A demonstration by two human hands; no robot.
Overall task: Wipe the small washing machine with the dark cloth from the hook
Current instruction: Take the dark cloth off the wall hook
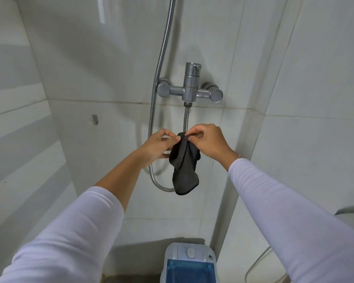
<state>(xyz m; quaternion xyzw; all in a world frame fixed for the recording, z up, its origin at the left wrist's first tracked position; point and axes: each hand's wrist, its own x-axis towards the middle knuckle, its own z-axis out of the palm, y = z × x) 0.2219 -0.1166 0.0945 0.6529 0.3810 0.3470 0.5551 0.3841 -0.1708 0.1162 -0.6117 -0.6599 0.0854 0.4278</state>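
Note:
A dark cloth (184, 170) hangs in front of the tiled wall, below the shower mixer. My left hand (158, 147) and my right hand (207, 142) both pinch its top edge, close together, with the rest of the cloth drooping down. The small washing machine (189, 262), pale blue-grey with a round knob and a see-through blue lid, stands on the floor at the bottom centre, well below the cloth. Whatever the cloth's top hangs on is hidden behind my fingers.
A chrome shower mixer (190, 88) is mounted on the wall, with a metal hose (153, 111) looping down behind the cloth. A small wall hook (94, 119) sits to the left. White tiled walls close in on both sides. A white fixture edge (349, 213) shows at right.

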